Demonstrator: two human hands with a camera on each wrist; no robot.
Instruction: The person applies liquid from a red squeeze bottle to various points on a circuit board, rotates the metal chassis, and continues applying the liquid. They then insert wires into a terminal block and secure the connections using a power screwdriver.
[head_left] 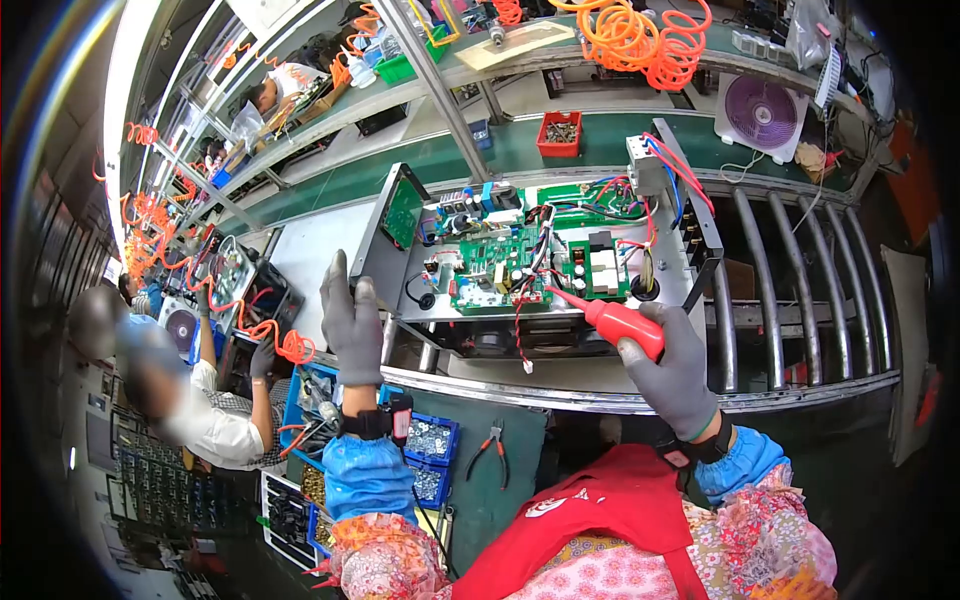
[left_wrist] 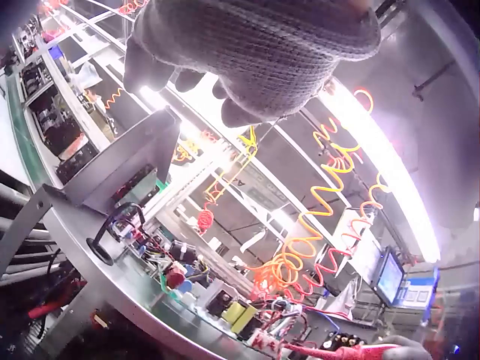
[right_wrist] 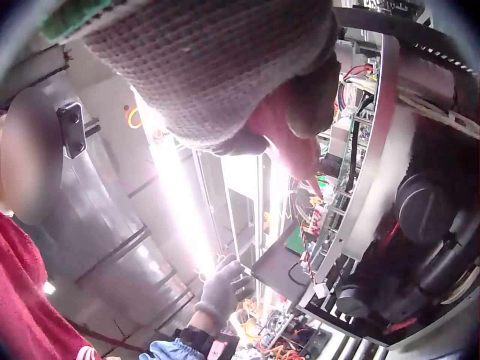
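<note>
My right hand [head_left: 675, 375], in a grey glove, grips a red squeeze bottle [head_left: 625, 328] with a long tapered nozzle. The nozzle's tip points left, over the front edge of the green circuit boards [head_left: 490, 265]. These boards sit in an open metal chassis [head_left: 680, 285] with upright end panels, wired in red, blue and black. A red-and-black lead with a white plug [head_left: 528, 367] hangs over its front. My gloved left hand [head_left: 355, 320] is raised with extended fingers, left of the chassis, and holds nothing. In the right wrist view, the fingers partly hide the bottle [right_wrist: 281, 135].
A roller conveyor [head_left: 790, 290] runs to the right of the chassis. Pliers [head_left: 490, 453] and blue bins of small hardware [head_left: 430, 440] lie below on the left. Behind stands a red bin [head_left: 559, 134]. Another person [head_left: 215, 400] works at the left; orange coiled hoses [head_left: 630, 40] hang overhead.
</note>
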